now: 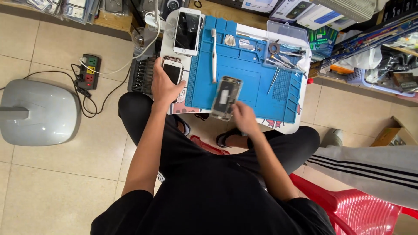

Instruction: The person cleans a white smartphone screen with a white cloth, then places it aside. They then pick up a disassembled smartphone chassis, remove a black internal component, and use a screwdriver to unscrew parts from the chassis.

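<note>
Head view: right hand (245, 116) fingers grasp opened phone (226, 97) over blue mat (248, 78); left hand (164, 87) fingers rest released.

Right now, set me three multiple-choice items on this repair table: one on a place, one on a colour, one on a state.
1. Where does the white toothbrush lie?
A. on the blue silicone work mat
B. on the tiled floor
C. in the clear plastic tool tray

2. What colour is the plastic chair?
A. green
B. red
C. white

3. What state is the phone body at the right hand in?
A. boxed
B. opened, insides showing
C. screen lit

Answers: 1 A, the brush rests lengthwise on the mat's left part. 2 B, its slatted seat is red. 3 B, bare inner parts face up. The left hand rests on a small white phone.
</note>
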